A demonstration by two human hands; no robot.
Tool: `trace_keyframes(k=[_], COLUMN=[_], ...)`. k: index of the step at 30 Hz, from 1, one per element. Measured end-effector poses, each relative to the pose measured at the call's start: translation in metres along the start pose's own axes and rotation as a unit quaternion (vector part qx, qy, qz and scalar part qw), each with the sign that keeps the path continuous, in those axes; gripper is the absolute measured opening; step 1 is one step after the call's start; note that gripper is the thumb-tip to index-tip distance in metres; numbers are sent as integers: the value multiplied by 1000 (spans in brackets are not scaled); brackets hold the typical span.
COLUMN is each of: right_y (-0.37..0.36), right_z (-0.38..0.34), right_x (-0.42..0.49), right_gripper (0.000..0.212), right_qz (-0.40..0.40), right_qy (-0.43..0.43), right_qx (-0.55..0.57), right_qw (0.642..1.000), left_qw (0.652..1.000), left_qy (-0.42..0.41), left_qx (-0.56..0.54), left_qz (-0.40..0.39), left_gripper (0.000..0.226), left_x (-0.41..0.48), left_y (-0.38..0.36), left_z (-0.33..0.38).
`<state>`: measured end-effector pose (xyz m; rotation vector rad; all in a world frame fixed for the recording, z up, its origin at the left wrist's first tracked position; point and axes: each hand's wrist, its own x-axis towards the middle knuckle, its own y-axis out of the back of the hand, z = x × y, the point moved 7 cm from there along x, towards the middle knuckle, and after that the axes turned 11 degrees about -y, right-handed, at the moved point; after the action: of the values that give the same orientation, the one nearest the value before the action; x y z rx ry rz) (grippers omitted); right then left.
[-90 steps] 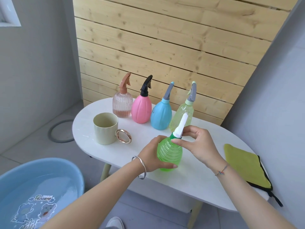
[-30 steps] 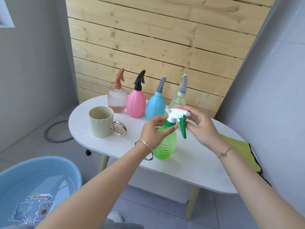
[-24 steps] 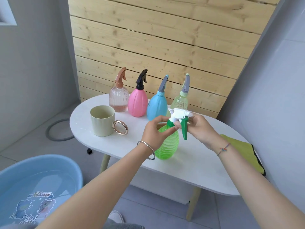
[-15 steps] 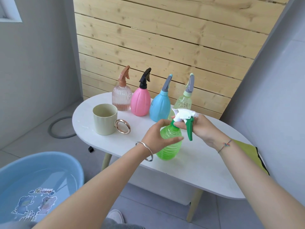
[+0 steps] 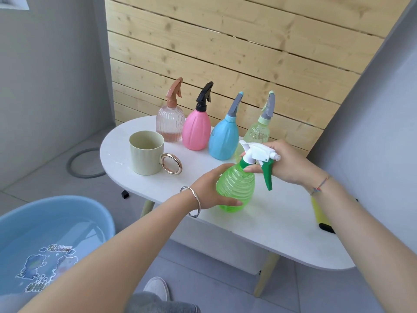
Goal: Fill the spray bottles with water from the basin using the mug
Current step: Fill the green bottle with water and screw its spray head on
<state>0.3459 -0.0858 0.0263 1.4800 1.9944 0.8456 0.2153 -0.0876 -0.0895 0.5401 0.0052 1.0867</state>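
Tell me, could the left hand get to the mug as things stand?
Probably yes, but not at once: the left hand grips the green bottle and would have to let go. The mug stands close by on the table, with nothing between them.

You have a cream mug with a gold ring handle. Behind the mug stand four:
- ribbed clear-pink bottle, brown-headed
- pink bottle, black-headed
- sky-blue bottle, grey-headed
- pale yellow-green bottle, grey-headed

Right of the mug is a ribbed bright green bottle with a white sprayer and a dark green trigger.
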Motion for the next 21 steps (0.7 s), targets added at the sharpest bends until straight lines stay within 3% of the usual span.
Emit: trace_keyframes(k=[2,7,10,13,17,21], right_y=[0,-6,-13,-21,-30,-43], right_z=[6,11,16,19,19,20], right_x=[-3,-7,-10,-12,-6,-4], right_gripper=[27,27,47,50,31,17], right_qz=[55,152,249,309,325,234], right_qy=[9,-9,-10,-44,-67,-99], right_qx=[21,53,7,70,70,185], right_qw=[998,987,968,948,941,949], left_qw=[1000,996,992,991,991,992], left_qy=[0,-14,-7,-5,-8,-15], left_qx=[6,76,116,122,124,110], left_qz=[2,47,55,53,53,60], left_gripper=[98,96,100,100,99,97], left_x=[1,5,8,9,8,8], left_y=[0,-2,-7,-8,-10,-10], left_z=[0,5,9,8,6,3])
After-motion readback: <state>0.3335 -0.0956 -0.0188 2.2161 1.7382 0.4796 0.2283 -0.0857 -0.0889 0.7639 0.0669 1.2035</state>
